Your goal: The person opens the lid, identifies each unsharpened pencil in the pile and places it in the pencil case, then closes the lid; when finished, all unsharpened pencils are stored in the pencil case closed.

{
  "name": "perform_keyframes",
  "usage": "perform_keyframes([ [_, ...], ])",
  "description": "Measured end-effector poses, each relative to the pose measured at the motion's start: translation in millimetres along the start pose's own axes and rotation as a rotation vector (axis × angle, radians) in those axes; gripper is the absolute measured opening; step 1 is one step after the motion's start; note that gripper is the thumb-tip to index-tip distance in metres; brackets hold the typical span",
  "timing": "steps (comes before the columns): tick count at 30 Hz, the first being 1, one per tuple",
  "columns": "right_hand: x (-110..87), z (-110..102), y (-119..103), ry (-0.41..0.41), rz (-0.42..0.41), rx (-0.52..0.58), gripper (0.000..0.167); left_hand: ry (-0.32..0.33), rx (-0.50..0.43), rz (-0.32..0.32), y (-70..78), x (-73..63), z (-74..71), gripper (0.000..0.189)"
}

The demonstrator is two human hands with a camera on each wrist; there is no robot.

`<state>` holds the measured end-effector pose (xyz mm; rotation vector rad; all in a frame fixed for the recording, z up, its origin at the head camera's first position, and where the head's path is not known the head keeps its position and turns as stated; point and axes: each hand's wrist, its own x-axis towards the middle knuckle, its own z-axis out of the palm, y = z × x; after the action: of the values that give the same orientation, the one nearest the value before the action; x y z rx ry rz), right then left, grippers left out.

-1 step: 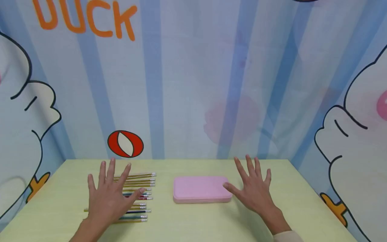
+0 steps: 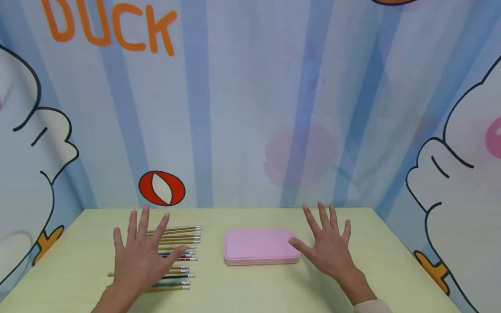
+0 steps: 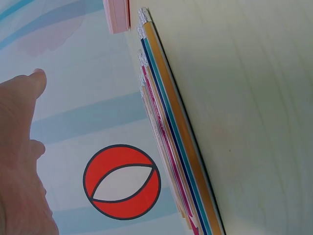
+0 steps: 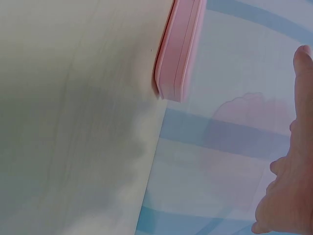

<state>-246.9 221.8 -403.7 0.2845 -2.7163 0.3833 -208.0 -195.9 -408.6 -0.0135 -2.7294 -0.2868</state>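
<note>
My left hand (image 2: 138, 258), fingers spread, hovers above a row of pencils (image 2: 180, 241) on the left of the table and covers part of them. Most pencils are gold, a few blue, red or dark, with their eraser ends pointing right. In the left wrist view the pencils (image 3: 171, 122) lie apart from the hand. A closed pink pencil case (image 2: 261, 246) lies in the middle. To its right my right hand (image 2: 332, 250) is held in the air with fingers spread, its thumb overlapping the case's corner in the head view. The right wrist view shows a gap between hand and case (image 4: 178, 54).
A pale yellow table (image 2: 242, 289) carries these things. Behind it hangs a blue-striped curtain (image 2: 246, 108) with orange lettering and a red oval print, and cartoon figures flank both sides. A pale sleeve (image 2: 372, 306) shows at my right wrist.
The head view has tipped very slightly, so the table and backdrop sit a little lower. Both hands, the pencils and the pencil case keep their places.
</note>
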Motion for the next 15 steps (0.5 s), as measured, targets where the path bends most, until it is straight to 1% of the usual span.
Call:
perform_keyframes([
  [6, -1.9, 0.3, -0.5, -0.014, 0.007, 0.019, 0.089, -0.029, -0.008, 0.005, 1.0, 0.0, 1.0, 0.094],
  [15, 1.5, -5.3, -3.0, -0.026, -0.014, 0.026, 0.089, -0.018, -0.016, 0.029, 1.1, 3.1, 2.8, 0.093],
])
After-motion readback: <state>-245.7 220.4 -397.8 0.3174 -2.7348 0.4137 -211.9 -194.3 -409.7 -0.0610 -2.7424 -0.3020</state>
